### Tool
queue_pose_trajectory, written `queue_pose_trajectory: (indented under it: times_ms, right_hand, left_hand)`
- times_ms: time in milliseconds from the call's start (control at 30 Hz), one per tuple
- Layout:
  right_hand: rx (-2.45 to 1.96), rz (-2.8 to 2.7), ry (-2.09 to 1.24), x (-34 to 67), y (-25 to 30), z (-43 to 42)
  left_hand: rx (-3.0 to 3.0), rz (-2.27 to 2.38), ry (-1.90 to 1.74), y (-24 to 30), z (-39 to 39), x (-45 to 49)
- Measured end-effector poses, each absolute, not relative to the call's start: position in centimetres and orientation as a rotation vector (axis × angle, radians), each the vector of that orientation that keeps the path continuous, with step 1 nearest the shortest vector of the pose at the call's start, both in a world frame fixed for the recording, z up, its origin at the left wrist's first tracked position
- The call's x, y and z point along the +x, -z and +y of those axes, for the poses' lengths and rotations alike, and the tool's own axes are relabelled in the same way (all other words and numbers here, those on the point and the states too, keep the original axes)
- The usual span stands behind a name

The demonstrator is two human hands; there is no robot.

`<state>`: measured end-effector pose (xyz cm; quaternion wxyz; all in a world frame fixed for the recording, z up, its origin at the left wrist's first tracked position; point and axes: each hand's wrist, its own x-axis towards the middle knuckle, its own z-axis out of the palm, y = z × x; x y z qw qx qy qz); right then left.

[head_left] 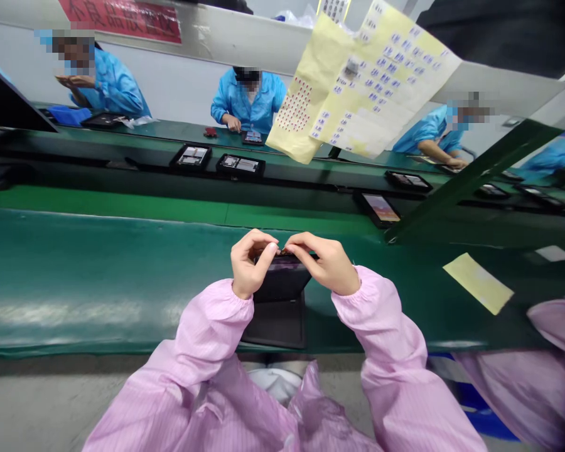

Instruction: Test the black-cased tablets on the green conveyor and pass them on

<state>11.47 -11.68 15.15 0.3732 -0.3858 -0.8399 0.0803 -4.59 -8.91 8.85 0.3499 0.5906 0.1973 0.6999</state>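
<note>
Head view: the black panel (282, 284), top edge pinched by left hand (250, 262) and right hand (328, 262), risked being dropped through slippage.

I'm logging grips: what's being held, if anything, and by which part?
The left hand and right hand hold a dark panel by its upper edge.

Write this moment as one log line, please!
dark tablet-like device: tilted up; left hand: at its top edge; right hand: same edge; black tray: flat on green tabletop
</note>
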Motion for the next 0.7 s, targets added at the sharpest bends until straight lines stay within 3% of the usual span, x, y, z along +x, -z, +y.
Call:
queue_pose_trajectory:
  times_ms: [267,700]
  right_hand:
    - [-1.027,-2.386,-0.013,11.0,-16.2,-12.7]
    - [-0.898,-2.438,-0.123,11.2,-15.3,-11.7]
  left_hand:
    - [1.577,0.515,-1.906,-8.9,-9.8,-4.5]
    - [1.551,0.490,-1.943,-8.7,-9.7,-4.4]
